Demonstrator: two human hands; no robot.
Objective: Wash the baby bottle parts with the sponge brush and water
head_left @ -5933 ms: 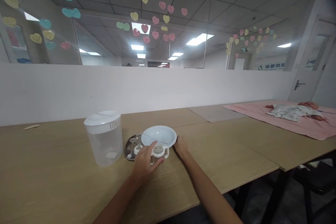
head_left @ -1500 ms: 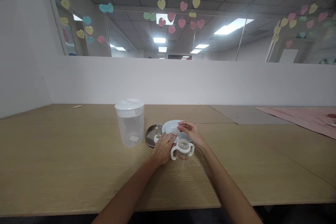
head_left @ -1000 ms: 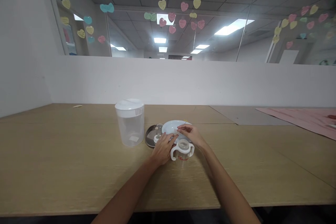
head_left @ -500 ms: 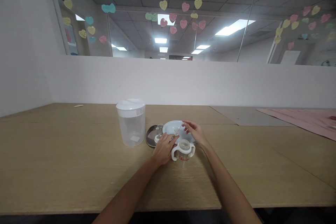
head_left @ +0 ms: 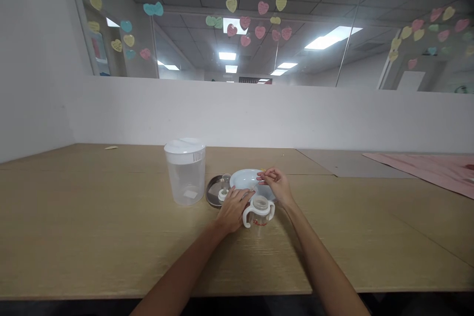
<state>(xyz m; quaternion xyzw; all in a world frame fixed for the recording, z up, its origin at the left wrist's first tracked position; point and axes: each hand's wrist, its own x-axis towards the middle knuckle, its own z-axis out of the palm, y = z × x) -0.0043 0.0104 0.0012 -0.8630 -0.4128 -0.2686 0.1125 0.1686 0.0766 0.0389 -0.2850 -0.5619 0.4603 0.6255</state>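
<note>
My left hand [head_left: 235, 206] reaches over the near rim of a white bowl [head_left: 242, 177]. Its thumb and fingers close together, and a small pale piece shows at their tips, too small to name. Over the bowl's right side, my right hand [head_left: 277, 186] pinches a thin, light stick that slants down toward the left fingertips. A clear baby bottle [head_left: 259, 217] with a white two-handled collar and red lettering stands open-topped between my wrists, in front of the bowl. Left of the bowl, a metal tray [head_left: 213, 192] holds a clear dome-shaped cap [head_left: 225, 181] and a white ring [head_left: 222, 195].
A tall translucent bucket [head_left: 185, 177] with a white lid stands left of the tray. Pink cloth [head_left: 425, 165] lies at the right on a grey sheet [head_left: 355, 163]. A white wall and window with heart-shaped notes rise behind the wooden table [head_left: 111, 237].
My right fingers have curled in more tightly around the thin stick, and its angle has flattened. My left hand has shifted very slightly. The bottle, tray and bucket stay in place.
</note>
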